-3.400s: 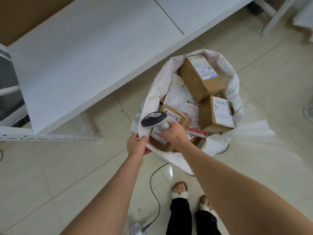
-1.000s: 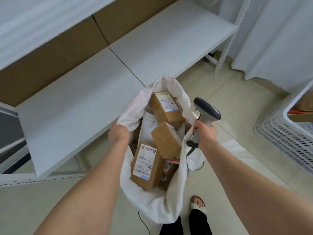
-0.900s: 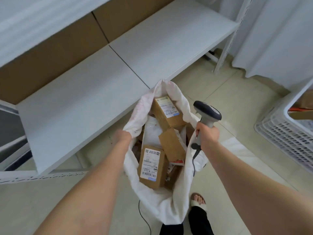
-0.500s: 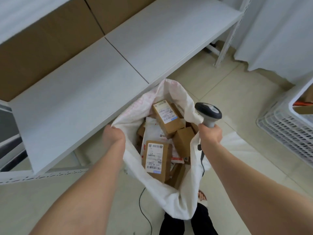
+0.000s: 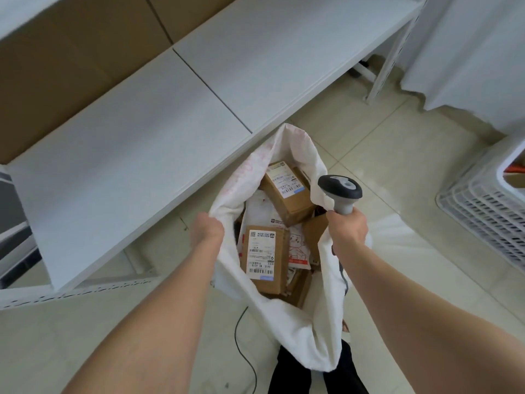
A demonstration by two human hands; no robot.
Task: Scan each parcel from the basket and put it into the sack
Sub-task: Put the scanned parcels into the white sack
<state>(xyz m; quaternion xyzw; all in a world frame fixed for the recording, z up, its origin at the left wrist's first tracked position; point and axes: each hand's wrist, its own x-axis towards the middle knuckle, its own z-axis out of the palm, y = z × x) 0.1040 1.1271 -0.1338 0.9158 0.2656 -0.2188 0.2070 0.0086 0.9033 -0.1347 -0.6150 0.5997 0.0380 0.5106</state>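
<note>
A white sack (image 5: 241, 191) hangs open in front of me, lifted off the floor. My left hand (image 5: 206, 230) grips its left rim. My right hand (image 5: 346, 227) holds the grey scanner (image 5: 339, 191) by its handle together with the sack's right rim. Inside lie several cardboard parcels with labels: one upright near the front (image 5: 262, 254), one farther back (image 5: 287, 191), and a white mailer bag (image 5: 295, 245) between them. The white basket (image 5: 483, 200) stands at the right edge.
A low white shelf (image 5: 159, 115) runs along the left and top, with brown cardboard behind it. A shelf leg (image 5: 380, 72) stands at the upper right. The scanner's cable (image 5: 241, 336) trails over the tiled floor by my legs.
Both hands have raised and spread the sack's rim since 3.4 s ago. The parcels have settled deeper inside. Over the last second the sack has shifted only slightly.
</note>
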